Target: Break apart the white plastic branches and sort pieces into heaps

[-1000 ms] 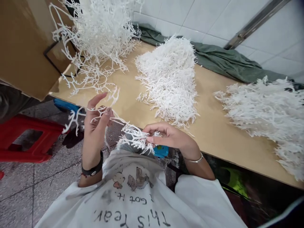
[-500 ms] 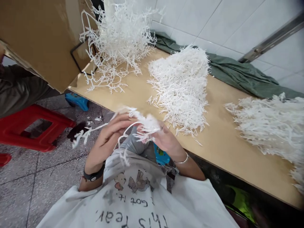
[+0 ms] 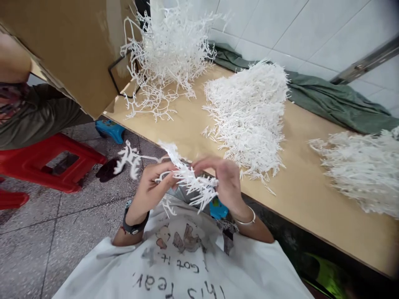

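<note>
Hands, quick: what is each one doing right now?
Left hand: closed, pinching a white plastic branch.
Right hand: closed on a bunch of white plastic sprigs.

Right hand (image 3: 229, 182) blurred — rightmost white pile (image 3: 361, 170) cut off.

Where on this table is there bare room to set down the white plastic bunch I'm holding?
Bare wood shows between the middle white pile and the right pile, running from the green cloth to the table's near edge. A smaller patch lies in front of the tangled branch heap. The back left corner by the cardboard box is crowded.
</note>
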Action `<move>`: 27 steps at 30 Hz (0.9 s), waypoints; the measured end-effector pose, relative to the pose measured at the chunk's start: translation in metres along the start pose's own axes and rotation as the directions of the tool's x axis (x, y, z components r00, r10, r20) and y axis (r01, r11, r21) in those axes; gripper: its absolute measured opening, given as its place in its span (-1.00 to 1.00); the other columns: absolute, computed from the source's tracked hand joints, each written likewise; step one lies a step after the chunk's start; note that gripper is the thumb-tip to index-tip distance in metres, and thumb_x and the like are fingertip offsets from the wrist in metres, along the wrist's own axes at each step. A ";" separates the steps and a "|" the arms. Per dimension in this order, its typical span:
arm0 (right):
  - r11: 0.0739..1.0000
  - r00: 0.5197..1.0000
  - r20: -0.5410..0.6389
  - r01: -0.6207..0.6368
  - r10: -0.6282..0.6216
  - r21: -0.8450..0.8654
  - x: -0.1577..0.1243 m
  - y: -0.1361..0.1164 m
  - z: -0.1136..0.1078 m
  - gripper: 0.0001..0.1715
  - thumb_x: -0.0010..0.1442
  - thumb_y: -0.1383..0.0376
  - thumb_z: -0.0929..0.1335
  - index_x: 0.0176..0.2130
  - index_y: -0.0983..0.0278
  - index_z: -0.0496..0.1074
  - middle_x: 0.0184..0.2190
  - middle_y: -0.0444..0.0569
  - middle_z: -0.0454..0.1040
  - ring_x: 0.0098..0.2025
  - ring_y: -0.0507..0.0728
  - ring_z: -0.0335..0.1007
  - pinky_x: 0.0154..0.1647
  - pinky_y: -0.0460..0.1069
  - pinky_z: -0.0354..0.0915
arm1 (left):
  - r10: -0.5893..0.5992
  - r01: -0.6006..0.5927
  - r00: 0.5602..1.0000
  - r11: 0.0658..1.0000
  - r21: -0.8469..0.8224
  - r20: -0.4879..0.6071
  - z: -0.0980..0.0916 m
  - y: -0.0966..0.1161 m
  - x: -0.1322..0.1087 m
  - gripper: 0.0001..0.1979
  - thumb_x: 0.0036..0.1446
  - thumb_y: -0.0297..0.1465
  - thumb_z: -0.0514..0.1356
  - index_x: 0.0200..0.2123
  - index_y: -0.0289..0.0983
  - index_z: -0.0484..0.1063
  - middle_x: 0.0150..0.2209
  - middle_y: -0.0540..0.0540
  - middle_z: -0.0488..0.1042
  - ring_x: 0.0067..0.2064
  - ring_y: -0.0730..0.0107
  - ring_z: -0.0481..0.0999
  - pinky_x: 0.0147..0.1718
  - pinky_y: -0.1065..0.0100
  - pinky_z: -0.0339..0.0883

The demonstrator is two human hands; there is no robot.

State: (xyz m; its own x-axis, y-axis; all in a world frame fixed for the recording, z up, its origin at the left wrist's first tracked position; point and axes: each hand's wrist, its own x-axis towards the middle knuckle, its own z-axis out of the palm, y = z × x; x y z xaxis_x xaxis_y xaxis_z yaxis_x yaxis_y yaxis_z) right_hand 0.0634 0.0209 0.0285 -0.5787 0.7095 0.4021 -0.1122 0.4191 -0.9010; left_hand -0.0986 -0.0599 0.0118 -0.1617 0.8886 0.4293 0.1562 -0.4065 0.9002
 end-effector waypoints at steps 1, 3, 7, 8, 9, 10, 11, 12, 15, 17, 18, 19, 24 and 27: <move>1.000 0.999 -0.034 -0.026 0.026 0.003 0.005 0.002 -0.002 -0.49 0.31 -0.03 0.17 -0.37 0.23 0.47 -0.37 -0.04 0.48 -0.29 0.05 0.40 -0.22 -0.02 0.34 | -0.010 0.011 0.999 1.000 -0.028 0.032 0.001 0.000 0.000 -0.63 0.26 -0.23 0.10 -0.55 -0.25 0.42 -0.64 0.01 0.39 -0.57 0.42 0.35 -0.49 0.37 0.21; 0.994 0.995 0.034 -0.094 0.092 0.053 0.015 0.005 -0.005 -0.53 0.27 -0.06 0.21 -0.23 0.20 0.49 -0.20 -0.02 0.49 -0.16 0.07 0.40 -0.10 0.01 0.35 | -0.037 0.037 0.998 0.999 -0.009 0.058 0.004 0.000 -0.001 -0.63 0.27 -0.27 0.10 -0.56 -0.26 0.41 -0.65 0.01 0.38 -0.59 0.45 0.33 -0.52 0.40 0.17; 0.918 0.901 0.345 -0.342 0.261 0.198 0.020 0.008 -0.003 -0.45 0.23 -0.13 0.19 -0.17 0.18 0.50 -0.08 0.01 0.49 0.08 0.15 0.34 0.06 0.09 0.32 | -0.042 0.051 0.998 0.971 0.235 -0.042 0.005 -0.005 0.000 -0.69 0.24 -0.35 0.13 -0.54 -0.25 0.48 -0.70 0.05 0.36 -0.62 0.45 0.31 -0.42 0.36 0.23; 0.898 0.884 0.370 -0.381 0.284 0.222 0.019 0.009 -0.001 -0.49 0.24 -0.10 0.21 -0.21 0.19 0.50 -0.13 0.01 0.51 0.06 0.14 0.35 0.05 0.09 0.34 | -0.037 0.052 0.998 0.956 0.287 -0.056 0.004 -0.007 0.000 -0.71 0.24 -0.35 0.13 -0.51 -0.25 0.50 -0.71 0.06 0.35 -0.62 0.44 0.31 -0.37 0.34 0.26; 0.882 0.881 0.374 -0.397 0.289 0.253 0.017 0.009 0.000 -0.53 0.24 -0.08 0.22 -0.25 0.19 0.49 -0.18 0.00 0.51 0.02 0.14 0.38 0.02 0.08 0.35 | -0.038 0.054 0.998 0.946 0.319 -0.054 0.003 -0.008 0.000 -0.72 0.24 -0.35 0.13 -0.49 -0.25 0.52 -0.72 0.06 0.35 -0.62 0.44 0.30 -0.30 0.31 0.28; 0.871 0.890 0.362 -0.392 0.278 0.296 0.016 0.009 0.002 -0.57 0.23 -0.05 0.24 -0.30 0.20 0.48 -0.22 -0.01 0.51 -0.05 0.13 0.41 -0.02 0.07 0.37 | -0.045 0.057 0.998 0.943 0.327 -0.042 0.001 -0.008 -0.001 -0.72 0.24 -0.35 0.12 -0.49 -0.25 0.52 -0.72 0.07 0.34 -0.62 0.44 0.29 -0.24 0.29 0.29; 0.859 0.904 0.339 -0.378 0.262 0.344 0.016 0.010 0.002 -0.60 0.22 -0.03 0.27 -0.35 0.21 0.45 -0.26 -0.02 0.50 -0.12 0.12 0.43 -0.07 0.05 0.38 | -0.060 0.063 0.998 0.949 0.309 -0.019 0.000 -0.008 -0.001 -0.71 0.25 -0.36 0.11 -0.49 -0.25 0.51 -0.73 0.07 0.34 -0.62 0.45 0.28 -0.18 0.27 0.29; 0.843 0.914 0.317 -0.369 0.253 0.391 0.016 0.011 0.003 -0.63 0.19 -0.02 0.31 -0.38 0.22 0.42 -0.29 -0.04 0.48 -0.18 0.10 0.43 -0.12 0.04 0.39 | -0.081 0.075 0.997 0.960 0.269 0.010 -0.002 -0.007 -0.001 -0.69 0.26 -0.35 0.10 -0.50 -0.26 0.50 -0.73 0.07 0.33 -0.61 0.46 0.29 -0.17 0.28 0.28; 0.777 0.906 0.318 -0.407 0.279 0.480 0.017 0.014 0.001 -0.65 0.11 0.01 0.39 -0.36 0.23 0.32 -0.38 -0.09 0.43 -0.33 0.04 0.38 -0.30 -0.04 0.37 | -0.181 0.176 0.976 0.983 0.046 0.125 -0.005 -0.004 -0.003 -0.68 0.26 -0.34 0.11 -0.52 -0.27 0.50 -0.74 0.06 0.31 -0.63 0.49 0.28 -0.38 0.38 0.28; 0.715 0.885 0.374 -0.451 0.278 0.534 0.019 0.016 -0.001 -0.60 0.06 0.00 0.42 -0.28 0.21 0.30 -0.44 -0.13 0.37 -0.45 0.00 0.31 -0.47 -0.10 0.32 | -0.252 0.272 0.952 0.957 -0.100 0.172 -0.006 -0.004 -0.005 -0.69 0.26 -0.34 0.13 -0.50 -0.27 0.50 -0.74 0.06 0.29 -0.68 0.54 0.24 -0.54 0.44 0.19; 0.683 0.872 0.418 -0.469 0.256 0.559 0.019 0.017 -0.002 -0.54 0.03 -0.05 0.41 -0.23 0.21 0.30 -0.44 -0.14 0.35 -0.50 -0.02 0.26 -0.55 -0.12 0.28 | -0.280 0.308 0.943 0.939 -0.156 0.178 -0.007 -0.004 -0.006 -0.70 0.26 -0.33 0.13 -0.51 -0.27 0.50 -0.74 0.07 0.29 -0.69 0.57 0.21 -0.58 0.46 0.15; 0.659 0.855 0.466 -0.487 0.227 0.573 0.019 0.018 -0.004 -0.45 0.01 -0.12 0.39 -0.18 0.21 0.32 -0.44 -0.13 0.33 -0.54 -0.02 0.22 -0.62 -0.13 0.24 | -0.303 0.337 0.936 0.919 -0.203 0.180 -0.007 -0.005 -0.007 -0.69 0.25 -0.33 0.14 -0.51 -0.28 0.50 -0.74 0.07 0.28 -0.70 0.58 0.19 -0.60 0.46 0.12; 0.629 0.807 0.510 -0.567 0.297 0.531 0.015 0.025 -0.007 -0.06 -0.11 -0.43 0.10 -0.22 0.27 0.38 -0.50 -0.07 0.25 -0.55 0.06 0.24 -0.69 -0.06 0.23 | -0.357 0.415 0.909 0.826 -0.382 0.215 -0.002 -0.011 -0.009 -0.61 0.22 -0.20 0.15 -0.57 -0.29 0.46 -0.77 0.06 0.21 -0.74 0.58 0.12 -0.67 0.45 0.05; 0.605 0.803 0.452 -0.592 0.389 0.532 0.012 0.029 -0.001 -0.27 -0.05 -0.34 0.16 -0.35 0.23 0.30 -0.52 -0.10 0.22 -0.52 0.07 0.26 -0.65 -0.06 0.25 | -0.359 0.397 0.918 0.819 -0.415 0.172 0.004 -0.014 -0.009 -0.59 0.21 -0.16 0.15 -0.59 -0.28 0.44 -0.76 0.06 0.20 -0.72 0.57 0.12 -0.66 0.45 0.04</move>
State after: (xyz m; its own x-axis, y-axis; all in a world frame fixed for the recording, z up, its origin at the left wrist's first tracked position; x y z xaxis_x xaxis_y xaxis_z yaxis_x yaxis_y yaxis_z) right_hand 0.0542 0.0421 0.0070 -0.8731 0.4768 -0.1014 -0.1546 -0.4681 -0.8701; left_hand -0.0955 -0.0615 -0.0045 -0.0371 0.9976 0.0587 -0.3405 -0.0678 0.9378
